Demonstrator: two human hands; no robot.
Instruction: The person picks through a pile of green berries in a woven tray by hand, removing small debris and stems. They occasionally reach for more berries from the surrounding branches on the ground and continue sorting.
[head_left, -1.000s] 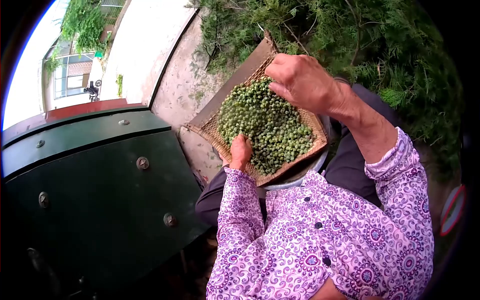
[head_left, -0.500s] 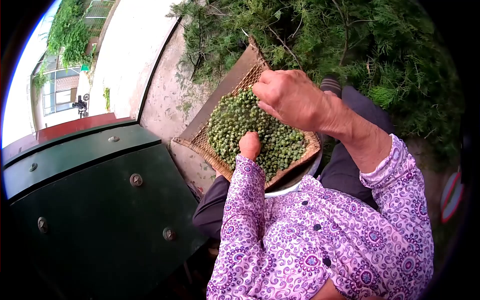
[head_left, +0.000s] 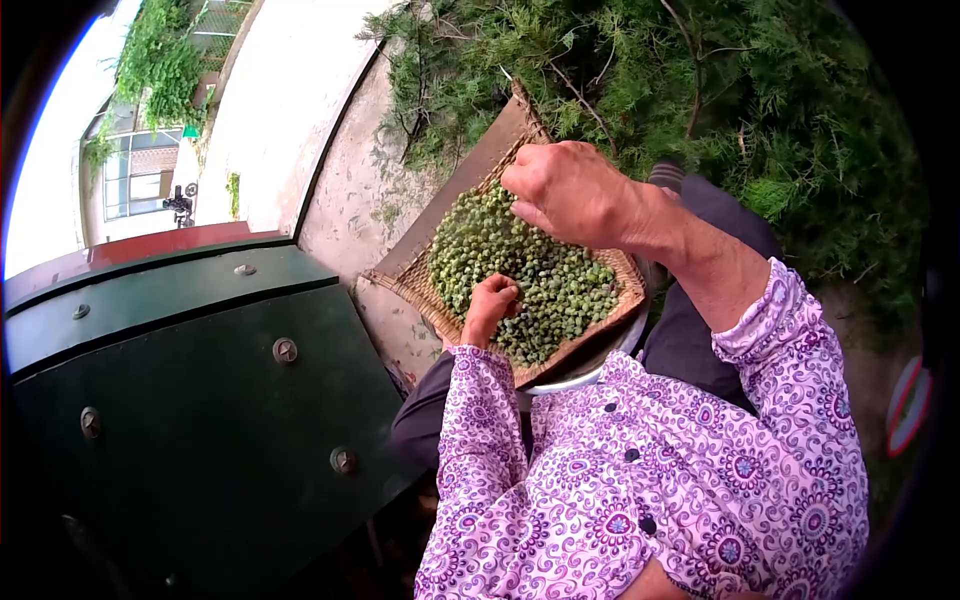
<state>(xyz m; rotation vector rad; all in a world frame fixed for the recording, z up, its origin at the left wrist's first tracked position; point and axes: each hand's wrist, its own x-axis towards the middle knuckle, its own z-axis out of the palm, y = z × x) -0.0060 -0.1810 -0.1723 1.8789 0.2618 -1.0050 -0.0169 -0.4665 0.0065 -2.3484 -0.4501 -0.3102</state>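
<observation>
Many small green berries (head_left: pixel 570 300) lie heaped in a woven tray (head_left: pixel 405 275) over my lap. My left hand (head_left: pixel 490 303) is at the near left part of the heap, its fingers curled together; whatever may be between them is too small to make out. Above the far right side of the tray is my right hand (head_left: pixel 575 195), closed with the knuckles up. Its fingertips point down and are mostly hidden, so I cannot tell what they hold. Beneath the tray shows part of a pale round basin (head_left: pixel 580 378).
Leafy green branches (head_left: pixel 780 110) spread across the far and right side. A dark green metal box or cabinet (head_left: pixel 200 420) with round studs stands at the left. Concrete ground (head_left: pixel 350 190) lies beyond the tray. A red-rimmed object (head_left: pixel 908 405) is at the far right.
My left hand has drawn back a little toward me and turned, so its curled fingers show. My right hand stays closed in nearly the same place. The view has shifted slightly.
</observation>
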